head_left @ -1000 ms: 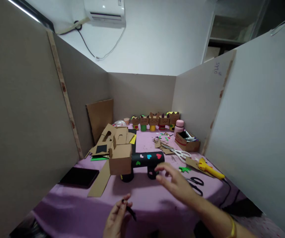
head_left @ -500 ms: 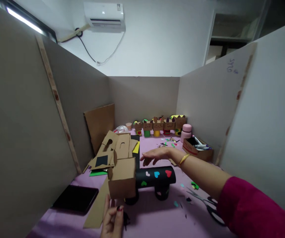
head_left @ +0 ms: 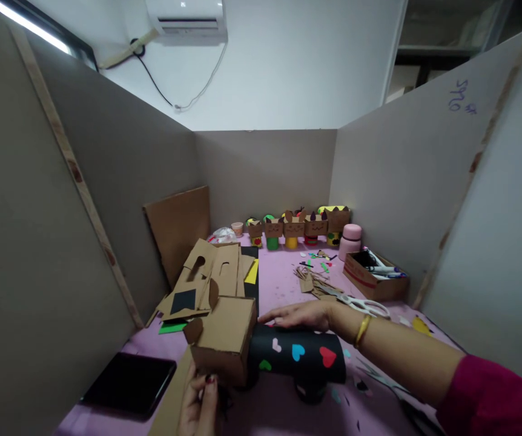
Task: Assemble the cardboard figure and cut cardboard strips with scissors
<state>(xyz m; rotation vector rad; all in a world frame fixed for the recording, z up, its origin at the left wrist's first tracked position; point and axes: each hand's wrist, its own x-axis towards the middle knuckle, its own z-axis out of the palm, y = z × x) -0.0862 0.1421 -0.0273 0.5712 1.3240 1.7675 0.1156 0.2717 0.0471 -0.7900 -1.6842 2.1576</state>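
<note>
Apparently, both hands are steadying the box-headed figure point(head_left: 264, 356).
It is standing near the front of the purple cloth point(head_left: 274, 281). The right hand point(head_left: 301, 314) is lying flat along the far side of the black tube point(head_left: 310, 366), fingers extended; the left hand point(head_left: 198, 404) is touching the brown box point(head_left: 224, 321) low in front. Whether it is also pinching the dark scrap point(head_left: 226, 401) beside it, I cannot tell. Any adjusting is probably calling for supporting box and tube together.

Matt cardboard box point(head_left: 222, 330), smooth black paper tube point(head_left: 312, 357), glossy tablet point(head_left: 129, 384), pink table covering point(head_left: 279, 278), probably cloth
</note>
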